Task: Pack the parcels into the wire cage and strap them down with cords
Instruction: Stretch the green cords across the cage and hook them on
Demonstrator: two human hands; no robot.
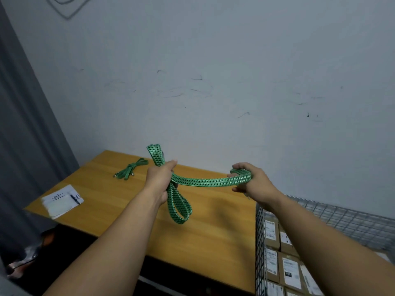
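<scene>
Strapping step – parcels (288,272) already sit in the wire cage (350,218), lower right. Left hand (159,180) grips the folded green cord (210,182) above the counter (205,227), right hand (253,184) curls round its far end. Next, probably: shake out the loops, find a hook – second cord (130,169) waits bundled on the counter

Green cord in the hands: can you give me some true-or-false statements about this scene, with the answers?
1. Both the left hand and the right hand grip the green cord. True.
2. A second cord lies bundled on the wooden table. True.
3. The wire cage holds nothing. False: labelled parcels lie in it.
4. The papers lie inside the cage. False: the papers lie on the table, near its left edge.
</scene>
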